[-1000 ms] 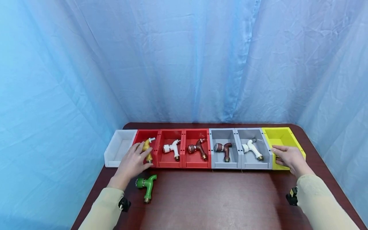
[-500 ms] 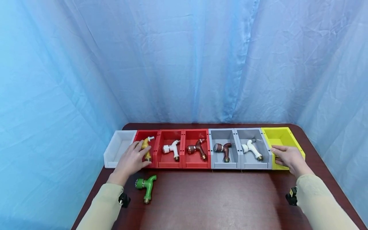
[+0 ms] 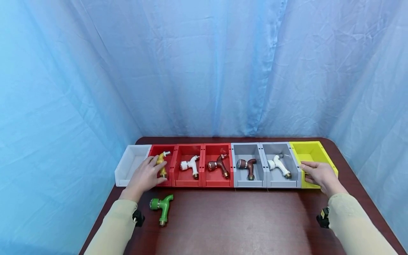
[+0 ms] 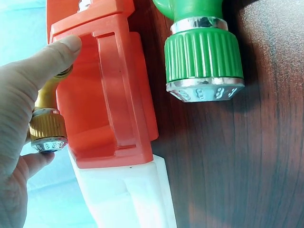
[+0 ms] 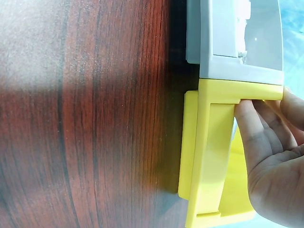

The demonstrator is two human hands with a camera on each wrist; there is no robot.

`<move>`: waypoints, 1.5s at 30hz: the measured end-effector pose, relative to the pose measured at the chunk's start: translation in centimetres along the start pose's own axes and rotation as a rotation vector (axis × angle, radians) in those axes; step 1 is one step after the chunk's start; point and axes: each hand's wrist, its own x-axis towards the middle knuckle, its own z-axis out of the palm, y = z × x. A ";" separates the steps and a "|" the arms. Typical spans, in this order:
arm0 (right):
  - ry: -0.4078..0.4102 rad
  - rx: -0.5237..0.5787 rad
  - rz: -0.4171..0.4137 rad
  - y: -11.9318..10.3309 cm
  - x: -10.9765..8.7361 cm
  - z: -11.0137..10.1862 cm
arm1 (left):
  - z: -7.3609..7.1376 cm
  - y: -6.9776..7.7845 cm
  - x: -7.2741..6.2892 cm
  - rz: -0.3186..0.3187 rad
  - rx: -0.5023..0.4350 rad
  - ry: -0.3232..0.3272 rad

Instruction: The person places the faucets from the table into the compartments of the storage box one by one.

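My left hand (image 3: 145, 177) reaches into the leftmost red bin and holds a yellow faucet (image 3: 162, 164). Seen from the left wrist, the thumb (image 4: 69, 45) lies by the faucet's brass end, and fingers pass behind its ribbed knob (image 4: 48, 126); their grip is partly hidden. On the far right, my right hand (image 3: 320, 175) grips the left wall of a yellow bin (image 3: 329, 157). In the right wrist view its fingers (image 5: 251, 126) sit inside that wall, one reaching the rim. A green faucet (image 3: 164, 209) lies on the table in front of the left hand.
A white bin (image 3: 127, 170) ends the row at left. Two more red bins (image 3: 218, 182) hold a white faucet (image 3: 191, 165) and a brown faucet (image 3: 220, 165). Grey bins (image 3: 250, 183) hold another brown faucet (image 3: 250, 168) and another white faucet (image 3: 280, 166). Blue curtains surround the table (image 3: 242, 219).
My left hand and the yellow faucet have shifted slightly left and back inside the red bin. The right hand has stayed in place.
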 end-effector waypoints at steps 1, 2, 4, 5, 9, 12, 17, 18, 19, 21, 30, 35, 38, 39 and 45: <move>0.001 0.001 -0.001 0.0 0.0 0.0 | 0.0 0.0 0.1 -0.004 -0.003 -0.007; 0.002 -0.001 0.000 0.0 0.0 0.0 | 0.1 -0.1 0.1 -0.009 -0.006 -0.014; 0.004 -0.003 0.002 0.0 0.0 0.0 | 0.1 -0.2 0.2 -0.017 -0.011 -0.027; 0.005 -0.003 0.004 0.0 0.0 0.0 | 0.1 -0.2 0.3 -0.021 -0.013 -0.031; 0.008 -0.003 0.007 0.0 0.0 0.0 | 0.2 -0.4 0.4 -0.023 -0.012 -0.036; 0.010 -0.007 0.007 0.0 0.1 0.1 | 0.2 -0.4 0.4 -0.024 -0.008 -0.042; 0.007 -0.001 0.009 0.1 0.2 0.0 | 0.3 -0.5 0.7 -0.040 -0.013 -0.057; 0.006 0.002 0.006 0.1 0.2 0.0 | 0.3 -0.5 0.7 -0.044 -0.015 -0.063; 0.004 0.005 0.005 0.1 0.2 0.0 | 0.3 -0.5 0.8 -0.048 -0.016 -0.069; 0.001 0.008 0.008 0.1 0.2 0.0 | 0.3 -0.4 0.9 -0.058 -0.020 -0.083; -0.010 -0.003 -0.005 0.4 0.5 -0.1 | 0.5 -0.6 1.2 -0.075 -0.042 -0.124; -0.011 -0.017 -0.013 0.3 0.4 -0.1 | 0.7 -0.7 1.4 -0.070 -0.040 -0.127; -0.010 -0.026 -0.010 0.3 0.3 -0.1 | 0.7 -0.7 1.4 -0.068 -0.038 -0.128; -0.009 -0.029 -0.009 0.3 0.3 -0.1 | 0.7 -0.7 1.5 -0.068 -0.038 -0.128; -0.002 -0.024 -0.009 0.3 0.3 0.0 | 0.8 -0.6 1.5 -0.055 -0.038 -0.119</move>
